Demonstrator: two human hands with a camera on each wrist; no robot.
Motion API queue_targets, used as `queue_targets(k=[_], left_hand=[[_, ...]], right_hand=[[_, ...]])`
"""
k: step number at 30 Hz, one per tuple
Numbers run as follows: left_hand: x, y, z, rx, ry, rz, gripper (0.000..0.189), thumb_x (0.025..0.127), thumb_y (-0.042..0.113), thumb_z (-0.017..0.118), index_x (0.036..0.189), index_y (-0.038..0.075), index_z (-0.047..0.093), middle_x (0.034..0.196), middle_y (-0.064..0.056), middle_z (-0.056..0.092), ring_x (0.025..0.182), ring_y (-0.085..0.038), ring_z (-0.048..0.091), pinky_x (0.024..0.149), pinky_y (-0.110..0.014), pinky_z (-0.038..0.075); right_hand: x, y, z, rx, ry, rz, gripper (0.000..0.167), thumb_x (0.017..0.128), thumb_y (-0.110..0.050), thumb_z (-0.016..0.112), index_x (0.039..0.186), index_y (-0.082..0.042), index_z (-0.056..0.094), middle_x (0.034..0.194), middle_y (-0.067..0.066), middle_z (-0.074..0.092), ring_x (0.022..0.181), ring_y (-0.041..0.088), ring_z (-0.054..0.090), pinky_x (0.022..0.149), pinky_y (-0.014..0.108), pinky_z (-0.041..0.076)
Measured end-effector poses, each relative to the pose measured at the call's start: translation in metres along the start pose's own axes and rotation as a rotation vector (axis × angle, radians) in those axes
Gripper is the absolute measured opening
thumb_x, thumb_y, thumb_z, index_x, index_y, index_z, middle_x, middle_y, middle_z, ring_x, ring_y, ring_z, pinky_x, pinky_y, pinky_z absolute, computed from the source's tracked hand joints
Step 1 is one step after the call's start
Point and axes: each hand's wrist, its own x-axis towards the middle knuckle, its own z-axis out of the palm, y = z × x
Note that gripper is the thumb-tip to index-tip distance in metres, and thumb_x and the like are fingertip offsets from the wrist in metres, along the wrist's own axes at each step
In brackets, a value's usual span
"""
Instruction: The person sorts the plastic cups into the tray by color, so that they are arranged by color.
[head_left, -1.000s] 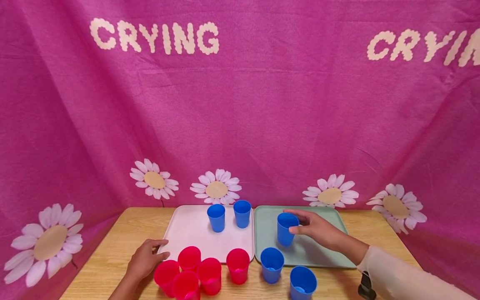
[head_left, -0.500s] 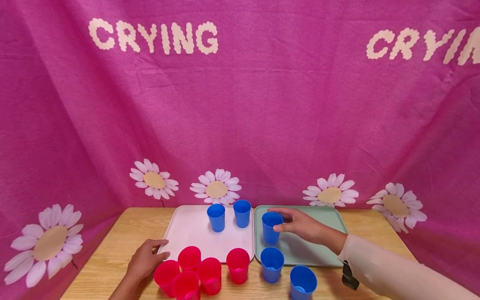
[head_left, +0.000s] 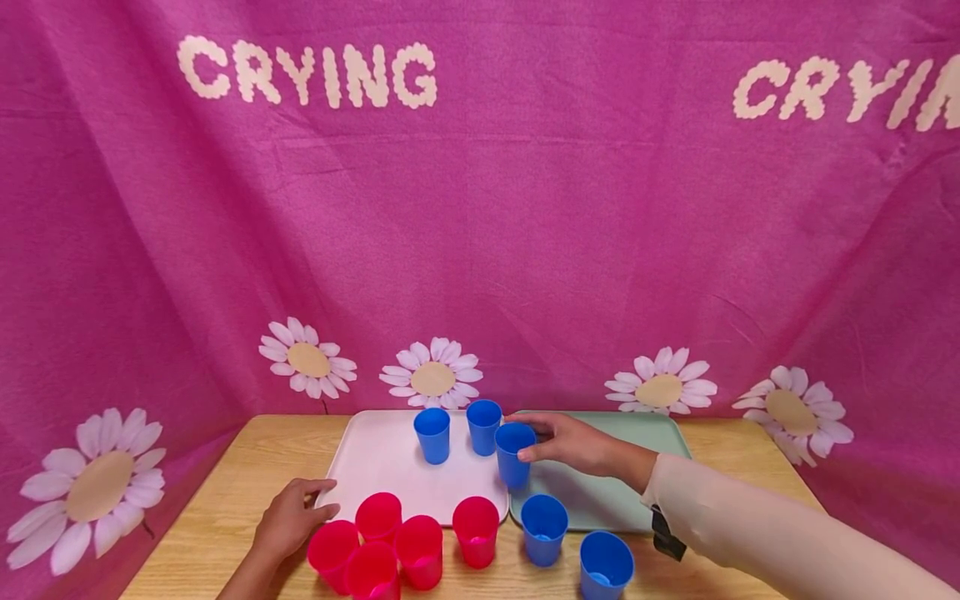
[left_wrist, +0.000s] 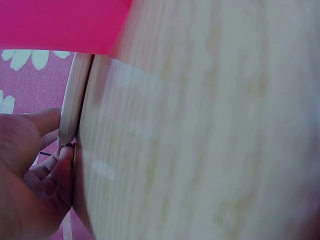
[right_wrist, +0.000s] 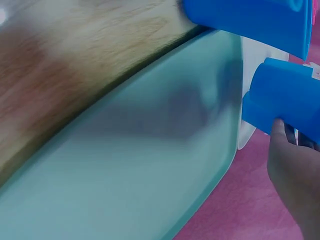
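My right hand [head_left: 573, 442] grips a blue plastic cup [head_left: 513, 462] by its side, thumb in front. The cup is upright over the seam between the white tray [head_left: 375, 467] and the green tray [head_left: 600, 500]. In the right wrist view the held cup [right_wrist: 290, 95] overlaps another blue shape behind it. Two blue cups, a left one [head_left: 432, 437] and a right one [head_left: 482, 433], stand on the white tray. My left hand [head_left: 288, 518] pinches the white tray's front left corner; in the left wrist view its thumb and fingers lie against the tray's edge [left_wrist: 75, 100].
Several red cups [head_left: 420, 554] stand along the table's front, close to the left hand. Two blue cups, one nearer the trays [head_left: 543, 533] and one further right [head_left: 603, 571], stand before the green tray. A pink cloth [head_left: 480, 208] hangs behind the wooden table [head_left: 232, 483].
My right hand has carried the blue cup leftward across the green tray to the white tray's right edge. The left hand and the other cups have stayed put.
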Motion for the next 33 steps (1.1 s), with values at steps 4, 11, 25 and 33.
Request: queue_targets(k=[4,11,25,33], left_hand=[[-0.001,0.001,0.000,0.001,-0.001,-0.003,0.040,0.087,0.015,0.081,0.124,0.003,0.073,0.118,-0.020,0.065,0.116,-0.043,0.061,0.097,-0.061,0.048],[0.000,0.001,-0.001,0.008,-0.008,-0.005,0.041,0.087,0.016,0.080,0.125,0.003,0.073,0.120,-0.020,0.065,0.117,-0.044,0.061,0.097,-0.060,0.048],[0.000,-0.004,0.000,0.031,0.005,0.029,0.040,0.086,0.017,0.082,0.123,0.006,0.075,0.120,-0.018,0.066,0.118,-0.044,0.062,0.093,-0.059,0.050],[-0.002,-0.001,0.000,0.027,0.005,0.017,0.041,0.087,0.018,0.081,0.124,0.005,0.074,0.121,-0.019,0.066,0.118,-0.044,0.062,0.093,-0.059,0.050]], right_hand=[[0.007,-0.007,0.005,-0.061,0.000,0.008,0.068,0.093,-0.028,0.077,0.154,-0.015,0.050,0.154,0.016,0.050,0.141,0.043,0.046,0.104,0.050,0.053],[0.022,-0.018,0.016,-0.033,-0.048,0.004,0.067,0.094,-0.023,0.077,0.154,-0.014,0.050,0.157,0.020,0.045,0.144,0.045,0.043,0.103,0.050,0.053],[0.048,-0.036,0.051,-0.039,-0.140,0.020,0.065,0.093,-0.017,0.077,0.152,-0.015,0.052,0.155,0.016,0.049,0.146,0.042,0.042,0.106,0.053,0.050],[0.058,-0.040,0.069,-0.037,-0.168,0.024,0.062,0.092,-0.015,0.077,0.150,-0.016,0.054,0.156,0.014,0.050,0.147,0.041,0.040,0.102,0.047,0.054]])
